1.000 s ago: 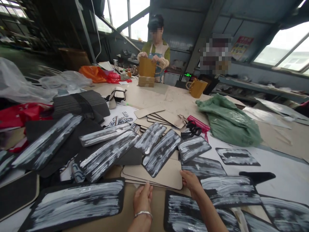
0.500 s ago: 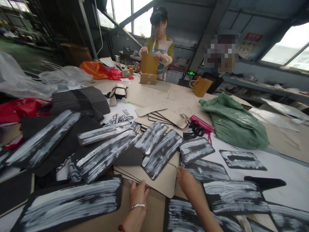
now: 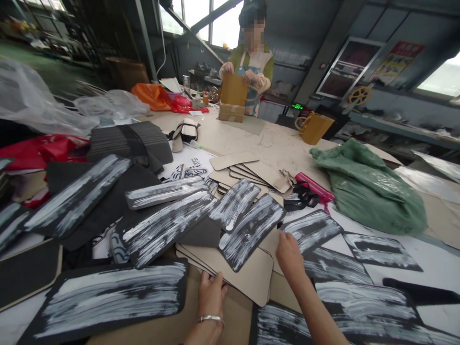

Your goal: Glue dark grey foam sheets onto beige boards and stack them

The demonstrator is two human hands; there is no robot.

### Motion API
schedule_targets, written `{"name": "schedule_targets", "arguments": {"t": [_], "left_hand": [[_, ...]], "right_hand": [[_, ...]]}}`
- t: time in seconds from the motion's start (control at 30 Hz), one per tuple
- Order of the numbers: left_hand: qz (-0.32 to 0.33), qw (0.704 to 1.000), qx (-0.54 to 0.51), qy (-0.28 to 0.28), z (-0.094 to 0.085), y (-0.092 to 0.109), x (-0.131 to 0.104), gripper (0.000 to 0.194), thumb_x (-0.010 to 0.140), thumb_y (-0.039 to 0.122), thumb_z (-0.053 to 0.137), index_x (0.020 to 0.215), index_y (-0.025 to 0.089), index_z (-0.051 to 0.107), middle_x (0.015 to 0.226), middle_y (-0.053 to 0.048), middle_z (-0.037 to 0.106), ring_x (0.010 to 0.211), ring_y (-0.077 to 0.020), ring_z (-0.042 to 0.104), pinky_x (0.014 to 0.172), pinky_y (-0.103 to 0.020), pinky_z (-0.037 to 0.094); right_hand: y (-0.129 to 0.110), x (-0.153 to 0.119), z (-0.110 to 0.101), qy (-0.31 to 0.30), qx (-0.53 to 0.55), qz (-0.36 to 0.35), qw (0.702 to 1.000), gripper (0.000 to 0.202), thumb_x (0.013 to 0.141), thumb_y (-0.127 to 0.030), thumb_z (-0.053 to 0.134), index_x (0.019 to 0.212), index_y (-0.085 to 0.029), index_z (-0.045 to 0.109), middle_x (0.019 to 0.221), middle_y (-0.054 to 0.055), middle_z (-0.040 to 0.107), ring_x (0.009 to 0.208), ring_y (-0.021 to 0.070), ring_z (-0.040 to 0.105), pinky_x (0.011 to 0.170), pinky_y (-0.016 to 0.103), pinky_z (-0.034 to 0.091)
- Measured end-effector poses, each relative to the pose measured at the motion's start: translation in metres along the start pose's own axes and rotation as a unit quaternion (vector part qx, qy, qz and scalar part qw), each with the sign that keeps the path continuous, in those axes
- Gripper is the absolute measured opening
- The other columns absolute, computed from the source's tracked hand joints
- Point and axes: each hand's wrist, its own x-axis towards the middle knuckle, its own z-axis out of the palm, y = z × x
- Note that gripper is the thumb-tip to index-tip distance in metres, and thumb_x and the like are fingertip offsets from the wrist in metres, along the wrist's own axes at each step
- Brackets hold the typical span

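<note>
My left hand (image 3: 210, 297), with a silver bangle on the wrist, presses its fingers on the near edge of a stack of tan board pieces (image 3: 247, 275). My right hand (image 3: 289, 254) rests on the right side of that stack, fingertips touching a black panel (image 3: 312, 230) smeared with white glue. Another glue-streaked black panel (image 3: 249, 231) lies on top of the tan stack between my hands. Neither hand has closed around anything.
Several more glue-smeared black panels (image 3: 108, 297) cover the table (image 3: 251, 136). A stack of dark boards (image 3: 132, 141) sits left, a green plastic bag (image 3: 366, 189) right, a pink tool (image 3: 314, 187) beside it. A person (image 3: 251, 72) works on a tan bag (image 3: 233, 91) at the far end.
My right hand has moved up from the tan stack's near corner to its right side, by the black panel. The view has shifted left and forward. My left hand stays at the near edge.
</note>
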Motion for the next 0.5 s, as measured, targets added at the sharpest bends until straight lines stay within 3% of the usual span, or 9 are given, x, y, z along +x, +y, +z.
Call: {"name": "schedule_targets", "arguments": {"t": [0.17,0.3,0.5], "left_hand": [[0.009,1.000,-0.004,0.006,0.001,-0.002,-0.001,0.029,0.064,0.023,0.059,0.092,0.024,0.050,0.080,-0.001,0.063,0.070,-0.0125,0.061,0.065,-0.025,0.049],[-0.004,0.999,-0.032,-0.011,0.000,-0.003,0.000,0.031,0.064,0.019,0.060,0.093,0.023,0.051,0.081,-0.001,0.064,0.069,-0.0123,0.062,0.066,-0.026,0.050],[-0.103,0.993,-0.055,-0.026,0.010,0.009,-0.004,0.024,0.069,0.008,0.054,0.089,0.020,0.050,0.078,-0.002,0.065,0.064,-0.0126,0.062,0.069,-0.031,0.050]], "right_hand": [[-0.004,0.018,0.003,-0.004,-0.045,-0.046,0.998,0.044,0.082,-0.004,0.026,0.118,-0.006,0.051,0.106,0.018,0.057,0.098,0.0284,0.050,0.079,0.035,0.037],[-0.004,0.025,0.001,-0.013,-0.057,-0.051,0.997,0.029,0.085,-0.018,0.035,0.105,-0.010,0.056,0.099,0.017,0.057,0.096,0.0293,0.051,0.075,0.036,0.036],[-0.007,0.028,0.000,-0.092,-0.031,-0.071,0.993,0.028,0.084,-0.027,0.040,0.105,-0.013,0.053,0.097,0.015,0.061,0.095,0.0285,0.055,0.078,0.038,0.037]]}}
